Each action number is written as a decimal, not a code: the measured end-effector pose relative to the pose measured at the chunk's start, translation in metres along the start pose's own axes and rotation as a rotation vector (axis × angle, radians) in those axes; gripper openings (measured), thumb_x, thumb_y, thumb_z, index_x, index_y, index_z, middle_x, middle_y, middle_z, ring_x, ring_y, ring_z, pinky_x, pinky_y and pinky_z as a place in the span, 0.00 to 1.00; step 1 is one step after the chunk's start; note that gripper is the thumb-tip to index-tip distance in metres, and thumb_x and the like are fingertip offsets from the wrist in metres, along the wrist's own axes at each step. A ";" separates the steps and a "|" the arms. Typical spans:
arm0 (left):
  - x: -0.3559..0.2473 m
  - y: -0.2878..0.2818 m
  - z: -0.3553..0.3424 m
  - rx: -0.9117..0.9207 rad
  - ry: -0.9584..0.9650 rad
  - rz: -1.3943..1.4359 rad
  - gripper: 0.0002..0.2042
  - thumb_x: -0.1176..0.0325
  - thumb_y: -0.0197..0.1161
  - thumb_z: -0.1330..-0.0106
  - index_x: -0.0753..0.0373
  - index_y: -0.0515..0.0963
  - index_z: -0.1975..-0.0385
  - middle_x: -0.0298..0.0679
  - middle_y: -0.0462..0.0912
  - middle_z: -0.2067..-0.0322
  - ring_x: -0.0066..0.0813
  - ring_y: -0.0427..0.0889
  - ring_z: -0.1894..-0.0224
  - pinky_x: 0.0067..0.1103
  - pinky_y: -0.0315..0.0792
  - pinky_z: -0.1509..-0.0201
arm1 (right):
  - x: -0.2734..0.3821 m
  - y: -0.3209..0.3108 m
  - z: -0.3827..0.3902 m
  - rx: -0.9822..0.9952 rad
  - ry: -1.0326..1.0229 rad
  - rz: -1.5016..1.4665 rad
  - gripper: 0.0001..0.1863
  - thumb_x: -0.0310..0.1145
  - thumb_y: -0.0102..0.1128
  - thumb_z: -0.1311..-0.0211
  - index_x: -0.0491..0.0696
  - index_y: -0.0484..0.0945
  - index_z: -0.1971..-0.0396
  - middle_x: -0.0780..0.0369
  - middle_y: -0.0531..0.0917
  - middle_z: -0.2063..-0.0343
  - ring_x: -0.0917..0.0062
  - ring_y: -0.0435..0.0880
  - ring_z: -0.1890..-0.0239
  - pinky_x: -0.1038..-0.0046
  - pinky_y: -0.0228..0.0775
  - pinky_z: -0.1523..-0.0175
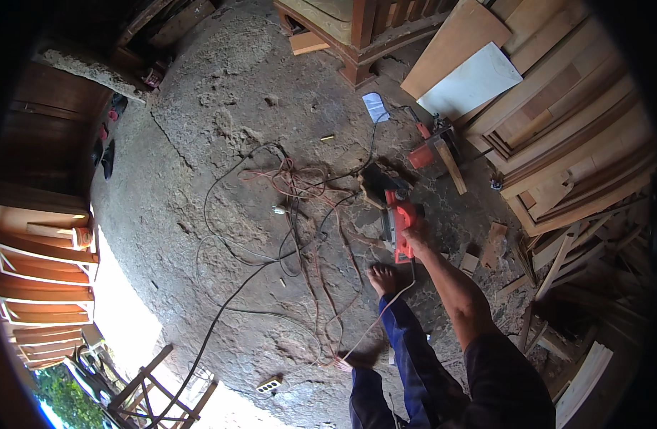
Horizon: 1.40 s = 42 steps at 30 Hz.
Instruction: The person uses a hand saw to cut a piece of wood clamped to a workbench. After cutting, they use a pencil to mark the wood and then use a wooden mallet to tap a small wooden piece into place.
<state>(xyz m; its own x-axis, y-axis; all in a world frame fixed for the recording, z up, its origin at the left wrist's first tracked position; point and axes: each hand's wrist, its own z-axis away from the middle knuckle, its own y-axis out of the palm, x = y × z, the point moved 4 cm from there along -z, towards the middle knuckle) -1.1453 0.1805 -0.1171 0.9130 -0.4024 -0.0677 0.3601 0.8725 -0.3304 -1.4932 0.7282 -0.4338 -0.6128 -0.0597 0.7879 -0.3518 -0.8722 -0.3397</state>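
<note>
My right hand is closed round the handle of a red electric hand planer, right of the middle of the view. My right arm reaches up to it from the lower right. A cord runs from the planer's near end back past my legs. Just beyond its far end lies a dark, rough-edged object whose kind I cannot make out. My bare foot rests on the ground close to the planer's near end. The left hand does not show.
Tangled cords cover the middle ground, with a white plug among them. A power strip lies near me. Another red power tool sits beyond the planer. Wooden panels and frames lean at right; a wooden furniture piece stands behind.
</note>
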 end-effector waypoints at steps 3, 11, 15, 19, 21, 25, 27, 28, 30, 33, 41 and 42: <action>-0.046 0.029 0.008 0.030 0.043 -0.030 0.14 0.60 0.70 0.36 0.66 0.82 0.62 0.42 0.86 0.67 0.30 0.83 0.71 0.26 0.76 0.68 | 0.001 0.021 -0.082 -0.030 0.103 0.073 0.29 0.26 0.61 0.55 0.42 0.73 0.46 0.49 0.84 0.58 0.53 0.85 0.51 0.56 0.78 0.49; -0.083 0.036 0.054 0.091 0.399 -0.381 0.14 0.59 0.68 0.35 0.65 0.81 0.67 0.40 0.84 0.71 0.26 0.79 0.78 0.22 0.72 0.77 | 0.011 0.061 -0.154 -0.001 0.032 0.223 0.36 0.19 0.59 0.46 0.49 0.62 0.34 0.53 0.79 0.52 0.68 0.84 0.56 0.65 0.82 0.61; -0.090 0.052 0.065 0.045 0.697 -0.533 0.12 0.61 0.66 0.34 0.65 0.80 0.66 0.39 0.82 0.71 0.27 0.79 0.77 0.24 0.73 0.76 | 0.023 0.057 -0.064 0.039 -0.176 0.628 0.41 0.30 0.60 0.41 0.45 0.53 0.28 0.41 0.74 0.47 0.46 0.76 0.43 0.56 0.76 0.44; -0.148 0.075 0.019 0.004 0.234 0.237 0.11 0.66 0.61 0.30 0.61 0.77 0.52 0.40 0.82 0.69 0.35 0.81 0.65 0.38 0.79 0.62 | -0.036 0.055 0.105 0.731 -0.539 0.647 0.26 0.42 0.59 0.34 0.49 0.73 0.38 0.47 0.84 0.52 0.56 0.85 0.50 0.60 0.75 0.44; -0.205 0.087 -0.004 -0.003 0.440 0.220 0.15 0.71 0.67 0.34 0.66 0.79 0.49 0.45 0.88 0.60 0.30 0.87 0.60 0.29 0.81 0.56 | 0.057 0.045 0.203 1.177 -0.041 0.616 0.24 0.48 0.60 0.32 0.51 0.76 0.40 0.48 0.79 0.42 0.55 0.81 0.45 0.63 0.70 0.37; -0.304 0.118 -0.027 0.009 0.722 0.029 0.19 0.77 0.65 0.34 0.63 0.76 0.43 0.41 0.87 0.58 0.26 0.86 0.59 0.25 0.79 0.55 | 0.036 0.043 0.285 1.017 0.563 -0.047 0.39 0.57 0.62 0.32 0.56 0.60 0.27 0.57 0.74 0.37 0.61 0.85 0.51 0.64 0.73 0.38; -0.313 0.136 -0.056 0.061 0.775 0.200 0.20 0.78 0.66 0.35 0.62 0.76 0.42 0.40 0.87 0.55 0.25 0.86 0.58 0.26 0.79 0.54 | 0.057 0.042 0.274 0.768 0.981 -0.385 0.41 0.57 0.64 0.32 0.60 0.57 0.27 0.62 0.75 0.41 0.70 0.86 0.55 0.61 0.80 0.48; -0.315 0.144 -0.071 0.058 0.775 0.200 0.21 0.78 0.65 0.34 0.63 0.75 0.41 0.41 0.86 0.54 0.25 0.86 0.56 0.25 0.79 0.53 | 0.053 0.047 0.265 0.679 1.038 -0.601 0.41 0.55 0.67 0.33 0.60 0.56 0.27 0.62 0.77 0.44 0.71 0.86 0.58 0.63 0.81 0.50; -0.330 0.158 -0.090 0.189 0.768 0.388 0.21 0.79 0.63 0.33 0.62 0.73 0.39 0.41 0.86 0.52 0.27 0.85 0.52 0.26 0.79 0.48 | 0.054 0.060 0.239 0.547 1.021 -0.792 0.36 0.48 0.70 0.35 0.59 0.61 0.33 0.64 0.78 0.51 0.74 0.85 0.60 0.64 0.81 0.54; -0.360 0.154 -0.103 0.147 0.806 0.179 0.22 0.78 0.62 0.31 0.61 0.72 0.37 0.44 0.84 0.47 0.34 0.85 0.47 0.28 0.78 0.43 | 0.043 0.093 0.190 0.432 0.839 -0.763 0.33 0.32 0.76 0.45 0.56 0.68 0.42 0.66 0.75 0.56 0.74 0.81 0.57 0.55 0.80 0.54; -0.280 0.151 -0.096 0.166 0.485 0.236 0.38 0.71 0.63 0.29 0.59 0.50 0.23 0.56 0.67 0.30 0.49 0.68 0.28 0.42 0.71 0.33 | -0.030 0.156 -0.011 0.193 0.126 -0.103 0.55 0.37 0.80 0.56 0.49 0.56 0.27 0.50 0.74 0.40 0.62 0.75 0.37 0.66 0.67 0.34; -0.235 0.151 -0.087 0.084 0.438 0.253 0.37 0.70 0.62 0.29 0.60 0.51 0.23 0.57 0.70 0.32 0.49 0.72 0.31 0.41 0.73 0.35 | 0.001 0.176 0.001 0.241 0.142 0.012 0.54 0.38 0.79 0.55 0.49 0.56 0.27 0.50 0.74 0.39 0.64 0.74 0.36 0.66 0.67 0.33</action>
<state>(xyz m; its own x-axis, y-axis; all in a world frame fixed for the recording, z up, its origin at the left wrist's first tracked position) -1.3222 0.3828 -0.2332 0.8136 -0.2384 -0.5303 0.1690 0.9696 -0.1767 -1.5552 0.5742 -0.4925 -0.7150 -0.0167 0.6989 -0.1758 -0.9633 -0.2029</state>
